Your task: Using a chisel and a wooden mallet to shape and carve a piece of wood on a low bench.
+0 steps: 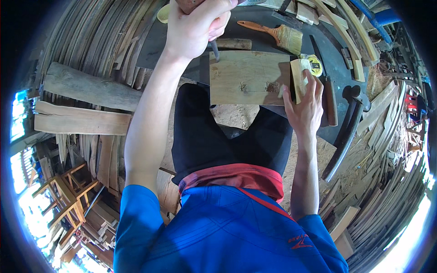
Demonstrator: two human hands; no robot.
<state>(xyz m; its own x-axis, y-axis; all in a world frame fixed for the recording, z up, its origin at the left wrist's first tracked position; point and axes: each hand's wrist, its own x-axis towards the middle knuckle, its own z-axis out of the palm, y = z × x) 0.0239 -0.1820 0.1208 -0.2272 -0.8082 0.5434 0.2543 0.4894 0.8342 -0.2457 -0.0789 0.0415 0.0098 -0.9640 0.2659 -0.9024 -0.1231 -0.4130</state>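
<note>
My left hand [193, 34] is closed around a reddish-brown wooden tool [189, 4], mostly cut off by the upper edge, so its kind is unclear. Below that fist a narrow metal piece [215, 51] points down at the corner of a flat wooden board [250, 75], which lies over the near edge of the dark worktable [191, 68]. My right hand [307, 102] straddles a small pale wooden block [298, 82] at the board's right end. Its fingers bend over the block, and the thumb rests by the board. A yellow tape measure [315, 65] sits just beyond those fingers.
A paintbrush [287, 38] and a wooden handle [234, 44] lie behind the board. To the right are a long tool with a wooden handle [331, 102] and a dark-handled hammer [348, 129]. Stacked planks [86, 41] fill the left, with wood strips [387, 223] at lower right.
</note>
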